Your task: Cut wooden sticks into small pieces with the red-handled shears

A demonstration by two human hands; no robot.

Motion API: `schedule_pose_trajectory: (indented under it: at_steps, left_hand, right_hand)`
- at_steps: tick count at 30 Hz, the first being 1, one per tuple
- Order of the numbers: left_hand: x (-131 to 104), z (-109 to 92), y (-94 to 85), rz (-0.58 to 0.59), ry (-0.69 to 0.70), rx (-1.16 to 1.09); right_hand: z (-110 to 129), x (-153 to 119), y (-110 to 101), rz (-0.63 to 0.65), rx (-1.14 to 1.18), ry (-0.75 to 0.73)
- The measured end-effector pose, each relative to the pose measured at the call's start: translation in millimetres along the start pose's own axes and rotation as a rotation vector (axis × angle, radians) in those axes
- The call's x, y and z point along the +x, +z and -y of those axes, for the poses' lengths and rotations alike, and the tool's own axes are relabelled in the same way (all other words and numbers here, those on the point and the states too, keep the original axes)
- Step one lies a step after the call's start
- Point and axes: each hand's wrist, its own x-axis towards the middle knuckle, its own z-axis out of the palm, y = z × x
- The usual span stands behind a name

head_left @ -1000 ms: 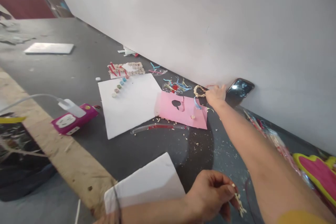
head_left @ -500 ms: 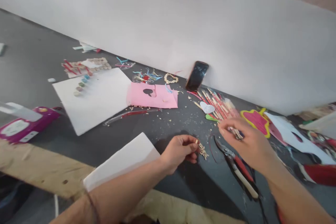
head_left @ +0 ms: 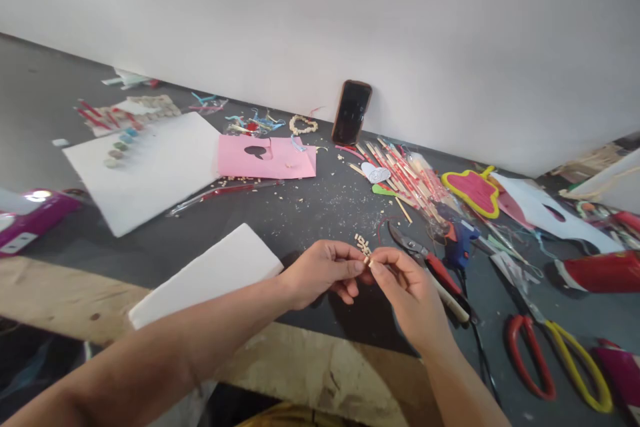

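My left hand (head_left: 327, 271) and my right hand (head_left: 403, 287) meet fingertip to fingertip over the dark table. Between them is a small pale wooden piece (head_left: 367, 260), pinched by the thumb and fingers of both. Just behind the fingertips lies a little pile of similar cut pieces (head_left: 362, 244). Pruning shears (head_left: 435, 269) with one red and one pale handle rest right behind my right hand. Beyond them sits a blue glue gun (head_left: 461, 244), beside a bundle of red-patterned sticks (head_left: 400, 173).
A phone (head_left: 351, 113) leans on the white wall. Pink paper (head_left: 235, 159) and white boards (head_left: 210, 277) lie to the left, with a purple device (head_left: 40, 219) at the edge. Scissors (head_left: 533, 310), a pink-and-yellow shape (head_left: 473, 192) and a red roll (head_left: 607, 271) lie right.
My right hand has come from beside the stick bundle down and left to meet my left hand at the small piece. The view has shifted, showing the glue gun and scissors.
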Motion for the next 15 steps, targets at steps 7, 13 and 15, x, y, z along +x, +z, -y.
schedule_pose_trajectory:
  at_steps: [7,13,15]
  left_hand:
    - [-2.4,-2.8,1.2,0.010,0.004,0.035]
    - [-5.0,-8.8,4.1,-0.005,0.040,0.178]
    - [-6.1,-10.7,5.6,-0.025,0.049,0.242]
  right_hand:
    - [-0.4,-1.5,3.9,0.017,0.007,0.021]
    - [-1.4,-0.3,2.9,0.050,0.087,0.056]
    - [-1.0,0.2,2.1,0.063,0.094,0.061]
